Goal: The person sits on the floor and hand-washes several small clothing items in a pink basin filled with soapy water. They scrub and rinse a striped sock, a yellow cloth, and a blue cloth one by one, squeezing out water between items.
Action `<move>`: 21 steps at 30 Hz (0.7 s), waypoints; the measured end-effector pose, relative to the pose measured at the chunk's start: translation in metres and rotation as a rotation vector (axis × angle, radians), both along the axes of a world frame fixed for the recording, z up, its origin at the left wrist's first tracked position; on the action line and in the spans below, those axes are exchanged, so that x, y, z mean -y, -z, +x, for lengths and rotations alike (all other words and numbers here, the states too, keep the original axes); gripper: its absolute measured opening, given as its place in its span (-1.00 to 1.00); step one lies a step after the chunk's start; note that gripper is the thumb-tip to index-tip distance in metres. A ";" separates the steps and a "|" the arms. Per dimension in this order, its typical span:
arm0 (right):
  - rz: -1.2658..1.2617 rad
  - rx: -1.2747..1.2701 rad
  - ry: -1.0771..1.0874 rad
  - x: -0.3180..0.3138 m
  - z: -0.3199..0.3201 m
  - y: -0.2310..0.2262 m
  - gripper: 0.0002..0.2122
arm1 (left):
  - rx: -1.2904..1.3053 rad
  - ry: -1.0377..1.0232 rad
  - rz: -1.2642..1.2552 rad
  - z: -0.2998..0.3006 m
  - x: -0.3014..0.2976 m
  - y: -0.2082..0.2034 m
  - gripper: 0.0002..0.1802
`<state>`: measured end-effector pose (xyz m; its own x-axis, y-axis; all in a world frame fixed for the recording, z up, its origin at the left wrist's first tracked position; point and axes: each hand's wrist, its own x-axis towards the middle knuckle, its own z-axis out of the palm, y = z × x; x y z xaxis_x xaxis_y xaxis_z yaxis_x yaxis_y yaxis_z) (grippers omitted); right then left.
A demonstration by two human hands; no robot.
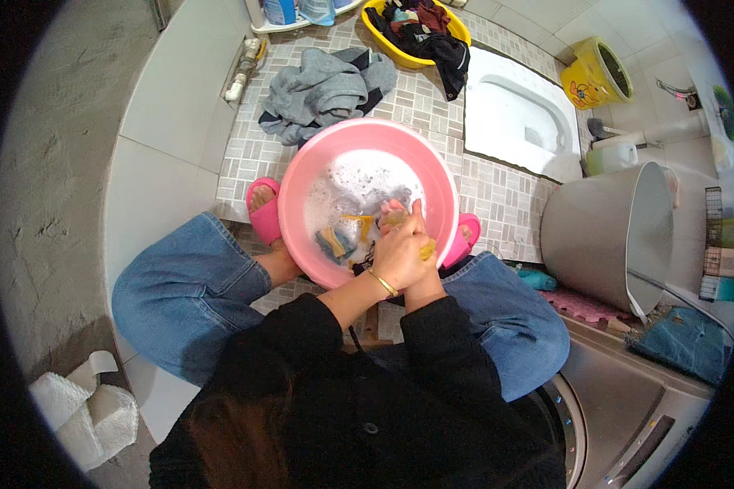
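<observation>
Both my hands come together over the right part of a pink basin (295, 175) of sudsy water. My left hand (398, 259), a gold bangle at its wrist, is closed over a small yellow thing (426, 249), perhaps soap or cloth; its kind is unclear. My right hand (418, 275) lies beneath, mostly covered by the left, with its fingers curled against the same thing. Beside them, a blue-grey and tan cloth (332, 243) sits in the white foam (375, 173). A yellow and dark piece of fabric (359, 224) is partly under the suds.
Grey clothes (322, 91) lie on the tiles beyond the basin. Farther back stands a yellow tub (458, 28) of dark laundry. To the right are a squat toilet (520, 110), a yellow bucket (587, 77) and a large grey bin (599, 236). My pink slippers (263, 213) flank the basin.
</observation>
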<state>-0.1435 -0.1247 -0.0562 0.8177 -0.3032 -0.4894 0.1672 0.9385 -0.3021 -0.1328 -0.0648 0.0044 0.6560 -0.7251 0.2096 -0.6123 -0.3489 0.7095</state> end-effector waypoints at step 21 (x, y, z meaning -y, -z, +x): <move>0.162 0.107 -0.129 0.005 0.013 0.017 -0.67 | -0.005 -0.190 -0.201 0.014 -0.017 -0.013 -0.74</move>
<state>-0.1304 -0.1299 -0.0729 0.8942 -0.1177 -0.4319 0.0659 0.9889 -0.1331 -0.1184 -0.0476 0.0175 0.7777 -0.5329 0.3334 -0.5457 -0.3090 0.7790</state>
